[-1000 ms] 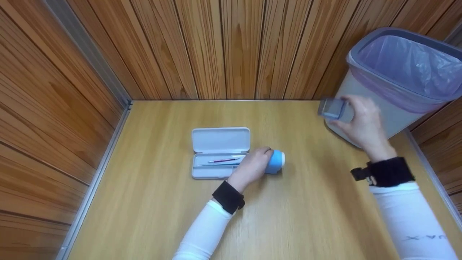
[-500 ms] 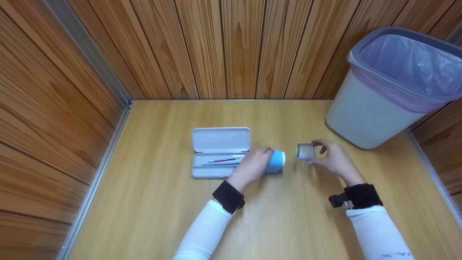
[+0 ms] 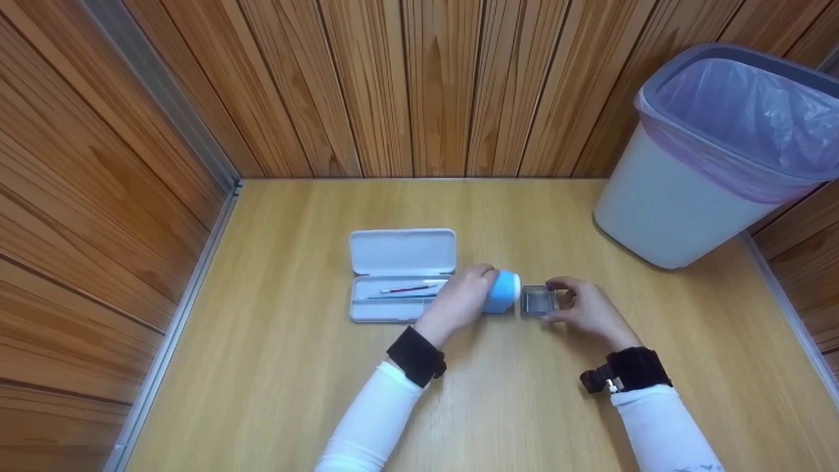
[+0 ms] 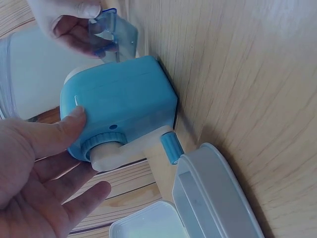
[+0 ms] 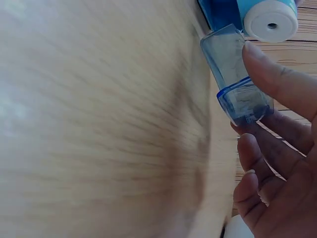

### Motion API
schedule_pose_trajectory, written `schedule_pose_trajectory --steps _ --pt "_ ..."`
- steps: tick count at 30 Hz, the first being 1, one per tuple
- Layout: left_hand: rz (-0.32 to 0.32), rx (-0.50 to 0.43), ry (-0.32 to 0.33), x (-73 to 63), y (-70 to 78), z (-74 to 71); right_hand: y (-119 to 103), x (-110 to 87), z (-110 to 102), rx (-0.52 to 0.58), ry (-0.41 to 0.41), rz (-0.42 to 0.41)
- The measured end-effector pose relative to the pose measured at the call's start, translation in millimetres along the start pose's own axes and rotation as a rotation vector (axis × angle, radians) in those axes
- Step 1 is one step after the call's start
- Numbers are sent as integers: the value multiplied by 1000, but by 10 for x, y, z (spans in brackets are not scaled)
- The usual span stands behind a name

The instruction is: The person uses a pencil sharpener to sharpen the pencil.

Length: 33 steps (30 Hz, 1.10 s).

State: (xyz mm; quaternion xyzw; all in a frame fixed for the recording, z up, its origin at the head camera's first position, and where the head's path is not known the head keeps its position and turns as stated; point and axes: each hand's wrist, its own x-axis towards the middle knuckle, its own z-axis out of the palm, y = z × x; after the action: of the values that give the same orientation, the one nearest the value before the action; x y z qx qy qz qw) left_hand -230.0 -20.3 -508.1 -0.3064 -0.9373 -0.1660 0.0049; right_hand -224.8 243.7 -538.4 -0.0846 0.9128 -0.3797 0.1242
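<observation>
My left hand (image 3: pixel 459 295) grips a blue crank pencil sharpener (image 3: pixel 501 292) on the table. In the left wrist view its white crank (image 4: pixel 131 149) with a blue knob faces the palm, and the thumb lies on the body. My right hand (image 3: pixel 586 311) pinches the clear bluish shavings drawer (image 3: pixel 539 300) between thumb and fingers. The drawer is right by the sharpener's white end, which has a round pencil hole (image 5: pixel 272 26) in the right wrist view. Beside the left hand an open pencil case (image 3: pixel 402 252) holds slim pencils (image 3: pixel 408 289).
A pale waste bin (image 3: pixel 688 190) with a pinkish plastic liner stands at the back right. Wood-panelled walls (image 3: pixel 439 85) enclose the table (image 3: pixel 275 387) at the back and sides. The case's hinged lid lies back toward the rear wall.
My right hand has brought the drawer from beside the bin leftward and toward me, right up to the sharpener's end. The left hand has kept its hold on the sharpener.
</observation>
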Motion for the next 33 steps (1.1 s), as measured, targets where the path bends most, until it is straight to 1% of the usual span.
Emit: schedule_pose_trajectory --steps 5,11,16,18,23,26,33 --pt "-5 10 -7 -1 10 6 14 13 59 28 -23 4" --pt "-3 13 -12 3 8 13 12 37 109 22 -28 -5" --pt "20 43 34 15 -6 42 9 91 157 6 -22 -67" --pt "26 48 45 19 -7 48 4 110 174 7 -24 -78" --pt "15 33 21 20 4 30 -19 142 199 36 -46 -49" --pt "6 33 7 21 8 15 -31 161 206 40 -53 -50" --pt "-5 27 6 17 6 1 -54 192 209 39 -64 -40"
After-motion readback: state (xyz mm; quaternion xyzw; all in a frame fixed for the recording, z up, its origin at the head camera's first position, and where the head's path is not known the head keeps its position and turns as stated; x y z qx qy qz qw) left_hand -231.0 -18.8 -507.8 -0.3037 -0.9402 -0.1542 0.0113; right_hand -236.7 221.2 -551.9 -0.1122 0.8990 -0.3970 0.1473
